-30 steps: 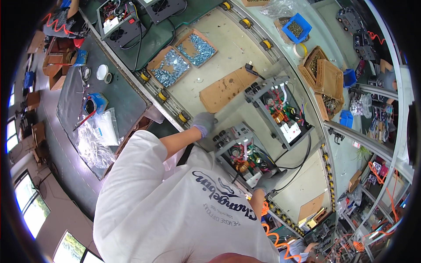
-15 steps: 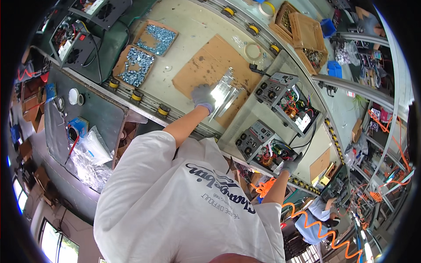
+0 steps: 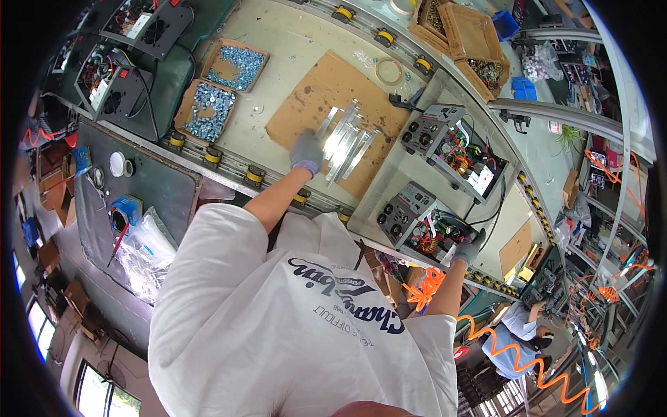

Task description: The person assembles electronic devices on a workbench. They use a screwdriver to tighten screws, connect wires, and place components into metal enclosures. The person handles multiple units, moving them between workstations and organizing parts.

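Observation:
My left hand [image 3: 306, 151], in a grey glove, is at the left side of several shiny metal strips [image 3: 347, 149]. Its fingers appear closed on the lower end of the leftmost strip [image 3: 328, 124], which lies slightly apart. Under the strips is a stained cardboard sheet [image 3: 306, 104]. My right hand [image 3: 470, 248], also gloved, grips the right end of the nearer open electrical unit [image 3: 410, 214]; its fingertips are partly hidden. That unit has a grey front panel with round dark sockets, and wires and a copper coil show inside. A second, similar unit [image 3: 434, 132] stands beyond it.
Two shallow boxes of small metal fasteners [image 3: 267, 61] [image 3: 182, 115] stand left of the cardboard. A tape roll [image 3: 388, 71] lies behind it. Yellow-black rollers [image 3: 256, 174] line the bench edge. Further units [image 3: 114, 83] stand at the far left. An orange coiled hose [image 3: 425, 288] hangs near my right arm.
The metal strips are more spread out, and the leftmost has come away toward my left hand, which has shifted left. My right hand stays at the nearer unit. The whole view has shifted slightly.

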Demonstrator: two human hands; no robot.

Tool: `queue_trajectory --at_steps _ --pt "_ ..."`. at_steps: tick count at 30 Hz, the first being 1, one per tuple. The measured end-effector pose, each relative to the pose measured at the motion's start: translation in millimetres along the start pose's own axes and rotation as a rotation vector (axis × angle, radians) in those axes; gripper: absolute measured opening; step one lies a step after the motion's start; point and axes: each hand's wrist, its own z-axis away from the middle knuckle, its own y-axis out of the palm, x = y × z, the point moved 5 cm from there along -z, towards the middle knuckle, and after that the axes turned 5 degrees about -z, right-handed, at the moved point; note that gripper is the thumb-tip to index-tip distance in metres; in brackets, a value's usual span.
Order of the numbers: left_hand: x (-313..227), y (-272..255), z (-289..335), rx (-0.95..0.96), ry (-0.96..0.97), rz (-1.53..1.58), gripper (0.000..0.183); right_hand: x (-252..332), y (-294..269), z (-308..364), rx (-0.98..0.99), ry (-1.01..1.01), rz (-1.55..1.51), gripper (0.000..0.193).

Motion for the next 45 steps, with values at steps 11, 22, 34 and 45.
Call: queue_trajectory --at_steps 11,22,34,45 --pt "-28.9 68.7 61.6 0.286 0.131 0.372 0.036 58.8 23.7 59.3 0.034 -0.074 0.079 0.064" --pt "3.2 35.7 40.1 0.203 0.012 0.402 0.035 93.7 47.6 99.0 -0.015 -0.097 0.124 0.064" --pt "105.7 -112.0 13.8 -0.199 -0.178 0.084 0.027 124.1 69.1 130.8 -0.065 -0.146 0.121 0.049" --pt "135.4 -165.2 -9.3 -0.300 -0.243 0.035 0.026 125.1 72.3 136.7 -0.047 -0.153 0.116 0.052"
